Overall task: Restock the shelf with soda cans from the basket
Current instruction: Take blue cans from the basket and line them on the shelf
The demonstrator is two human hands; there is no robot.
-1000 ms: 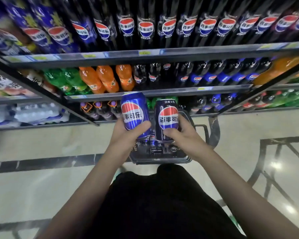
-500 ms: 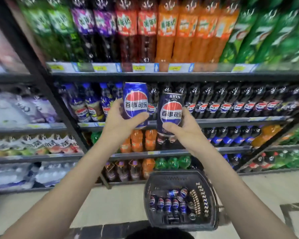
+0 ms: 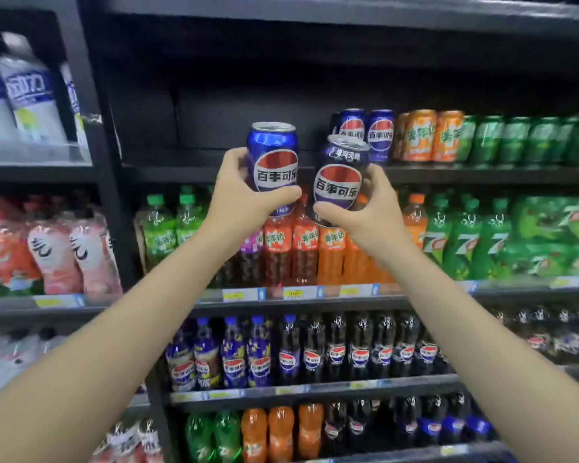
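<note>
While both arms are raised toward the shelving, a blue can (image 3: 272,158) is gripped upright in the left hand (image 3: 239,195), thumb curled across its lower front and fingers wrapped behind. A darker can (image 3: 341,182) is held in the right hand (image 3: 365,208), thumb under the logo, fingers around the far side — it is tilted slightly, top toward the shelf. The two cans are just beside each other; whether they touch cannot be told.

Both are held in front of the can shelf (image 3: 214,172), whose left stretch is seen as bare dark board. Farther right on it, blue cans (image 3: 370,133) are lined up, then orange cans (image 3: 430,135), then green cans (image 3: 522,140).

On the shelf below, bottles are packed in a row — green bottles (image 3: 168,225) at left, orange bottles (image 3: 318,252) in the middle, 7-Up bottles (image 3: 465,238) at right. Lower still, cola bottles (image 3: 335,349) are ranged. In the neighbouring bay at left, white bottles (image 3: 27,88) are seen above pink bottles (image 3: 67,248).
</note>
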